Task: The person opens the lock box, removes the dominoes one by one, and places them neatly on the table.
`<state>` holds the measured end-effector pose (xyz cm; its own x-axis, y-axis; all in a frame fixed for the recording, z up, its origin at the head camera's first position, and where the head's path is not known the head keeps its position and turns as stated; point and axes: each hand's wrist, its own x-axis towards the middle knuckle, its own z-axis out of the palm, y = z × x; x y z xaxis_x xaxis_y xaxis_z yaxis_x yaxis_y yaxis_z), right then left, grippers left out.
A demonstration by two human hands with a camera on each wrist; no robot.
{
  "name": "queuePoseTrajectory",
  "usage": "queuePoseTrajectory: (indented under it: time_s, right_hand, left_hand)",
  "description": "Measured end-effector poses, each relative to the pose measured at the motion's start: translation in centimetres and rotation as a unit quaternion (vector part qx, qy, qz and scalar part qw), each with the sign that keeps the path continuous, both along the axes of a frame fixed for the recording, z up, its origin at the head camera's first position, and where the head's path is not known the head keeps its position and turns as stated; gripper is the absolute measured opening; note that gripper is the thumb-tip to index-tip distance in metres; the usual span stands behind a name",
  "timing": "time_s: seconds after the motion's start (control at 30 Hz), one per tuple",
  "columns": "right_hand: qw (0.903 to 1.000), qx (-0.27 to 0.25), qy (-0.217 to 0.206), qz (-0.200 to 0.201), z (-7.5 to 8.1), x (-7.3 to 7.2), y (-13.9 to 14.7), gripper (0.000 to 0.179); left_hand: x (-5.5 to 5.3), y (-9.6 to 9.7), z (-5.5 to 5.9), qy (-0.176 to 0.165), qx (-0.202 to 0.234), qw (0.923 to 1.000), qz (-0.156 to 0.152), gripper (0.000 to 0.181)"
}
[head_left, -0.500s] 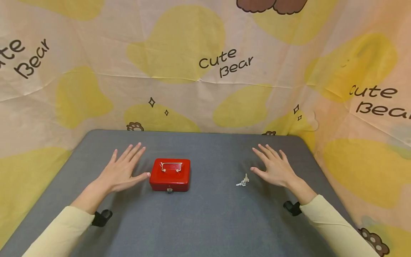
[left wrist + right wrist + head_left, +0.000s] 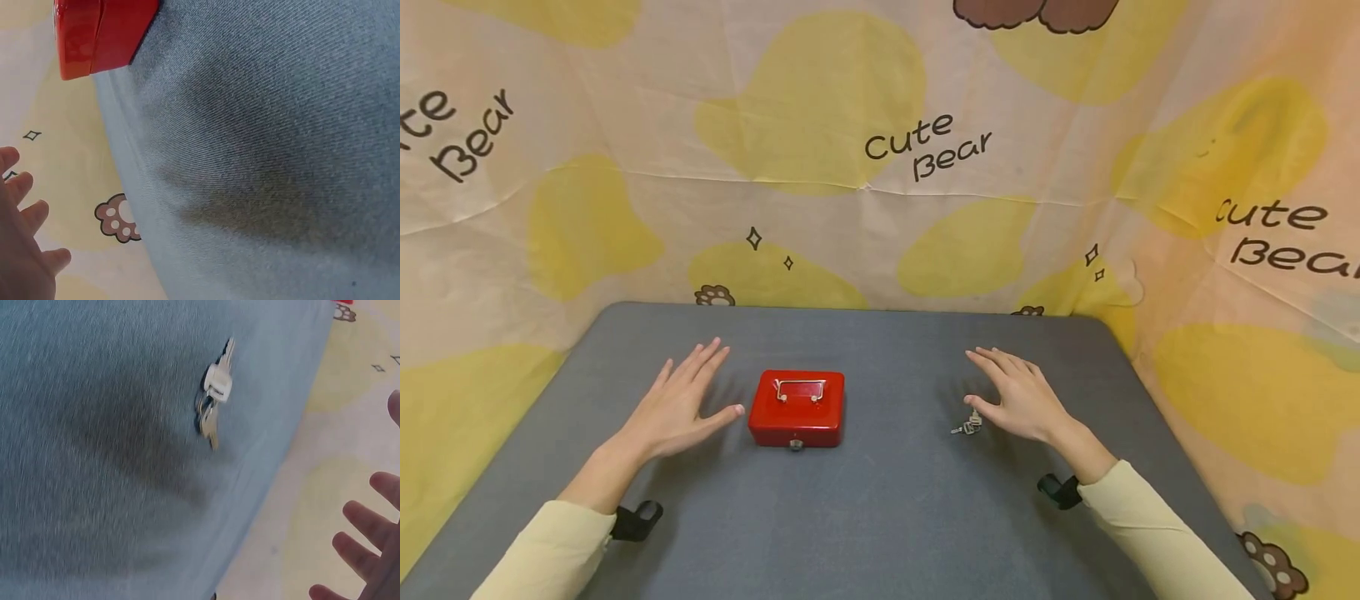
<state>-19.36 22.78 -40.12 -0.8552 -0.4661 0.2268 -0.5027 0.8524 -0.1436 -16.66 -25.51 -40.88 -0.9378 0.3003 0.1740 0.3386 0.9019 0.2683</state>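
A red metal cash box [image 2: 797, 410] sits closed on the grey table, its wire handle folded on the lid and a round lock on its front. To its left hovers my left hand [image 2: 673, 410], fingers spread, the thumb tip close to the box but holding nothing. Two small silver keys [image 2: 217, 384] joined by a ring lie on the cloth. My right hand [image 2: 1022, 398] is raised above and beside them with fingers extended; in the head view its thumb partly covers one key. The left wrist view catches only a corner of the box [image 2: 106, 37].
A grey cloth covers the table [image 2: 880, 517]. Behind and at both sides hangs a printed curtain [image 2: 820, 100] with yellow patches and lettering. Each wrist carries a black strap mount, the left mount [image 2: 637, 521] and the right mount [image 2: 1060, 492].
My right hand has moved left and come over the keys. The left hand has shifted slightly left, away from the cash box. Box and keys have stayed put.
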Motion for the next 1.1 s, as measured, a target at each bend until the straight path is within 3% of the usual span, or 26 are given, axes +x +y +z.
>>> queuePoseTrajectory:
  time_s: [0.3,0.67,1.1]
  right_hand:
    - [0.9990,-0.033,-0.007,0.028,-1.0,0.3,-2.3,0.066]
    - [0.9947,-0.079,-0.048,0.046,-2.4,0.5,-4.6,0.066]
    - [0.9834,-0.142,-0.100,0.053,-4.1,0.5,-7.5,0.066]
  left_hand:
    - [0.0,-0.1,-0.9,-0.016,0.066,0.9977,-0.003,0.086]
    - [0.2,0.3,-2.2,-0.062,0.143,0.9878,-0.008,0.088]
    - [0.4,0.8,-3.6,-0.090,0.164,0.9823,0.001,0.088]
